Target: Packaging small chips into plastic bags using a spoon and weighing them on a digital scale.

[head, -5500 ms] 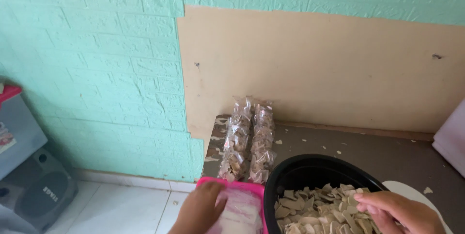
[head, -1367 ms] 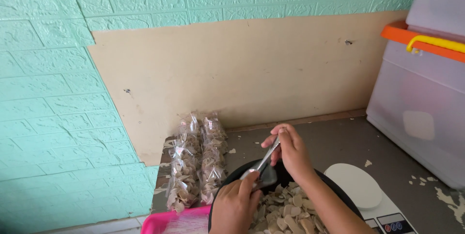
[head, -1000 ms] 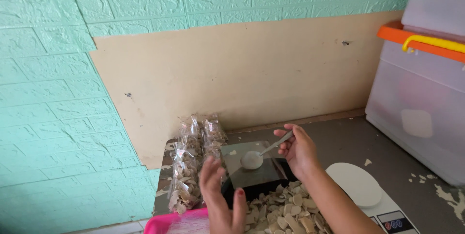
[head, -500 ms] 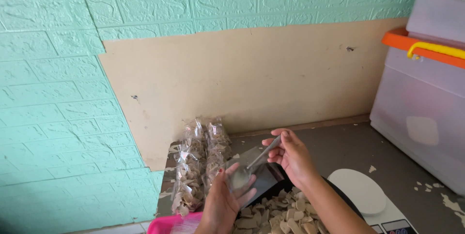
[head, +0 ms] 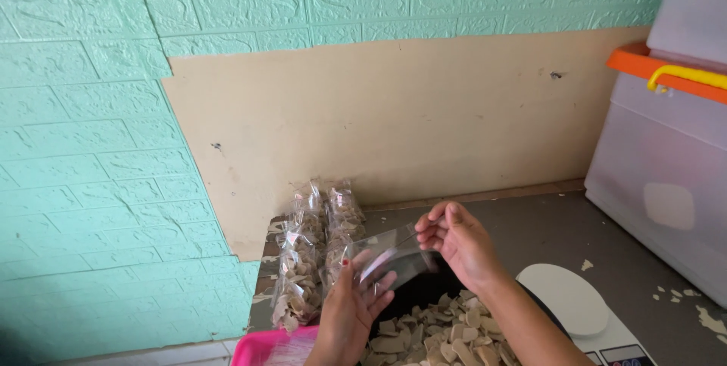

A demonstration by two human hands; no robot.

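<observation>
I hold an empty clear plastic bag point(head: 394, 256) between both hands above a black bowl point(head: 413, 302) full of pale beige chips point(head: 435, 332). My left hand point(head: 356, 302) grips the bag's lower left side from below. My right hand point(head: 458, 241) pinches its upper right edge with the fingertips. The bag looks partly spread open and holds nothing that I can see.
Two rows of filled clear packets point(head: 314, 249) lie on the grey table point(head: 545, 226) by the wall. A pink basket point(head: 276, 345) sits at the lower edge. A white scale point(head: 575, 302) lies to the right, and a translucent storage box with an orange lid point(head: 666, 146) stands beyond it.
Seconds ago my hands were at the pink basket and in the chips. Since then both have lifted a clear bag over the bowl and kept working its mouth apart.
</observation>
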